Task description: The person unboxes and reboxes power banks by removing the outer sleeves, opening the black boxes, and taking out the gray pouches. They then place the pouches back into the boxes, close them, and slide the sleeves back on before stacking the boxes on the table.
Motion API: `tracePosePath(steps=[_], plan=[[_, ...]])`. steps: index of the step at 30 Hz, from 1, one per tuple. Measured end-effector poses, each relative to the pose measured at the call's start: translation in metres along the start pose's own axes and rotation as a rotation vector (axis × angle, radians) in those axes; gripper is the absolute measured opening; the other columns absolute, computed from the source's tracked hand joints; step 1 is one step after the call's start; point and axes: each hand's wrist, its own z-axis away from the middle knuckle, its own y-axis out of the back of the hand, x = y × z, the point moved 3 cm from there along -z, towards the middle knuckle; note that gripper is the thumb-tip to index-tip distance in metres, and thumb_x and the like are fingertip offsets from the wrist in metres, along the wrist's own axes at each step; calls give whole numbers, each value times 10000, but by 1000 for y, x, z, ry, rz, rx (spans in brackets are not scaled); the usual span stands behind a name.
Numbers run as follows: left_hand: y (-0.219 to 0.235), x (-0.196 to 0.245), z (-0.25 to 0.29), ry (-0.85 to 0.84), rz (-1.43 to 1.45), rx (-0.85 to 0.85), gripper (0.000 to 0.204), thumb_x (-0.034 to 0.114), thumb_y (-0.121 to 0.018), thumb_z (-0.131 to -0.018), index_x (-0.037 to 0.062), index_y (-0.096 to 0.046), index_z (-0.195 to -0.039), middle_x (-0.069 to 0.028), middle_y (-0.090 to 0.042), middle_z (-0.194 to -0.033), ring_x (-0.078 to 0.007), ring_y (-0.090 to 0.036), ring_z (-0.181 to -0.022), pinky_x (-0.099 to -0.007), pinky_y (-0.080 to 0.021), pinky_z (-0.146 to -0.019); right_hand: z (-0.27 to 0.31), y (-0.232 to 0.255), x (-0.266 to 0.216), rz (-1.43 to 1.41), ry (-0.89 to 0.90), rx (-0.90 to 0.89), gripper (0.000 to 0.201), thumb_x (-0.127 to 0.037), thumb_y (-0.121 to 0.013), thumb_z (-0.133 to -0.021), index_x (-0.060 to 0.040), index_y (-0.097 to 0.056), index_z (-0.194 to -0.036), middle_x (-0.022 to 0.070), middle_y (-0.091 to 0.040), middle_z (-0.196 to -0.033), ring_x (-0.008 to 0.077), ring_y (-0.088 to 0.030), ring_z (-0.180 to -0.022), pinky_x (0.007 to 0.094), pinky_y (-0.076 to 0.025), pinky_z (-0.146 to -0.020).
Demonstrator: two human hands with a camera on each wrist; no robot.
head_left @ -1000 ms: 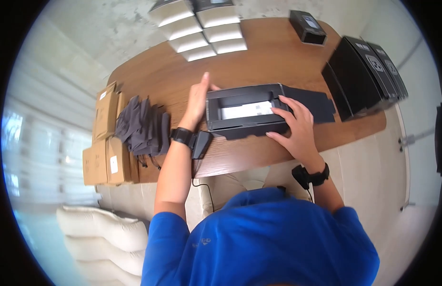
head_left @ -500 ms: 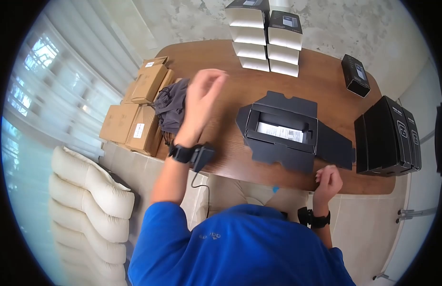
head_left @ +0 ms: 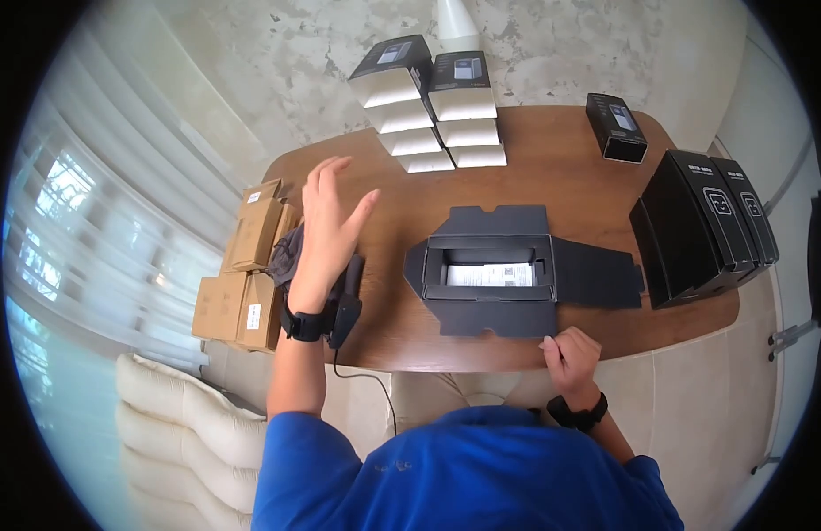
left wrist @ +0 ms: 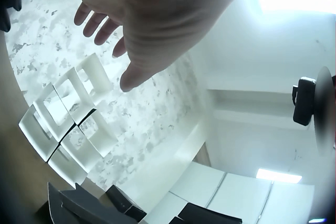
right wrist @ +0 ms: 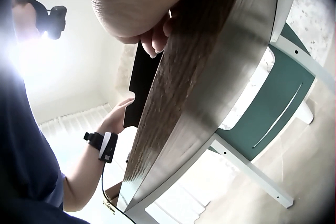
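A black box (head_left: 490, 243) lies on the table with its flaps spread, and a white labelled item (head_left: 492, 275) shows inside it. My left hand (head_left: 329, 226) is raised over the table's left part, fingers apart and holding nothing, near the dark cloth bags (head_left: 287, 257), which it partly hides. In the left wrist view the left hand (left wrist: 152, 19) has loosely extended fingers. At the table's front edge, by the box's near flap, my right hand (head_left: 573, 358) has its fingers curled and nothing visible in them; the right wrist view shows the right hand (right wrist: 149, 3) close to the edge.
Brown cartons (head_left: 225, 305) stand at the left end of the table (head_left: 384, 341). Stacked boxes with white sides (head_left: 471, 133) stand at the back. A small black box (head_left: 616, 128) lies back right, and large black boxes (head_left: 685, 230) stand at the right.
Both hands have left the open box: the left moved left and rose with its fingers spreading, the right drew back to the table edge. The box's flaps, earlier partly hidden, lie spread out.
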Motion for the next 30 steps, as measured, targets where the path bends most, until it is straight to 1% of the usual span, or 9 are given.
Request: tracePosePath(steps=[2,6,11,14,19,26,28,29,30], plan=[[6,-2,1,-101,-166,24,507,206,-697,-822,2,-485,-1234,-204,-483,-1260,-373,-446,-1177,-436,-359,-1005,1,0,-1,-15,-21,-10,217,-24,-681,-755,-37,-508,-624,92,-481,-583,264,-480,-496,357,-368,-454],[32,-38,21,42,-264,38,477,203,-697,-826,-11,-509,-1208,-194,-532,-1211,-362,-473,-1155,-420,-376,-981,5,0,-1,-16,-39,-44,171,25,-617,-790,-21,-557,-636,96,-528,-576,260,-507,-497,346,-377,-465],[44,-65,63,202,-348,-21,479,208,-678,-849,-26,-509,-1231,-218,-571,-1157,-386,-525,-1070,-435,-409,-927,-2,0,-3,13,18,-73,208,-27,-682,-761,-32,-514,-638,94,-474,-586,265,-478,-501,360,-367,-453],[43,-78,76,264,-462,-150,447,218,-650,-867,-25,-527,-1221,-238,-590,-1114,-396,-538,-1047,-451,-420,-899,-5,0,-5,13,20,-67,205,-30,-685,-761,-32,-519,-641,92,-477,-587,264,-486,-505,362,-375,-457],[40,-90,81,265,-465,-95,303,169,-592,-884,-35,-612,-1107,-242,-624,-1017,-397,-568,-978,-447,-445,-850,-4,0,-5,45,-9,-53,201,-35,-687,-761,-33,-524,-645,88,-481,-587,263,-492,-508,360,-381,-459],[57,-76,78,376,-287,156,179,55,-581,-860,26,-672,-1012,-149,-673,-893,-355,-609,-852,-391,-463,-752,-1,1,-3,18,27,-58,197,-29,-686,-744,-41,-526,-629,86,-483,-578,261,-493,-498,356,-381,-455],[72,-38,77,67,-449,482,171,24,-593,-856,30,-680,-1003,-120,-680,-898,-292,-612,-807,-364,-471,-722,-1,2,-2,-1,36,-49,185,-21,-679,-736,-41,-530,-629,87,-488,-577,258,-495,-496,350,-378,-452],[75,-30,77,66,-357,601,154,19,-600,-876,7,-674,-1011,-85,-681,-937,-186,-600,-799,-319,-476,-726,0,3,-3,-26,36,-50,174,-12,-672,-729,-41,-533,-628,88,-493,-577,254,-498,-493,344,-376,-448],[75,-17,75,70,-357,611,154,19,-600,-876,7,-674,-1011,-85,-681,-937,-186,-600,-799,-319,-476,-726,1,3,-3,-25,46,-51,174,-12,-672,-729,-41,-533,-628,88,-493,-577,254,-498,-493,344,-376,-448]])
